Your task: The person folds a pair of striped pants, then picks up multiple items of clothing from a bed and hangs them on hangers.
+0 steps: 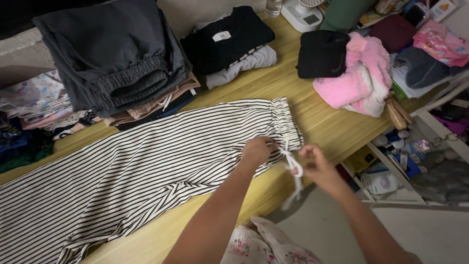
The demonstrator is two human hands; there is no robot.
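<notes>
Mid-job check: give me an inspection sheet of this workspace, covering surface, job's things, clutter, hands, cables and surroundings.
Surface: wooden tabletop, bare only between the clothes.
Job's things: striped trousers spread flat, waistband toward the table edge; white drawstring hanging off the waistband.
Clutter: stack of folded grey trousers, folded black top, pink fluffy garment, black folded garment.
Hands: left hand pinches the drawstring at the waistband; right hand holds the loop of it beyond the table edge.
Cables: nothing seen.
Surroundings: white shelf with small bottles beside the table; small white fan at the far edge.
</notes>
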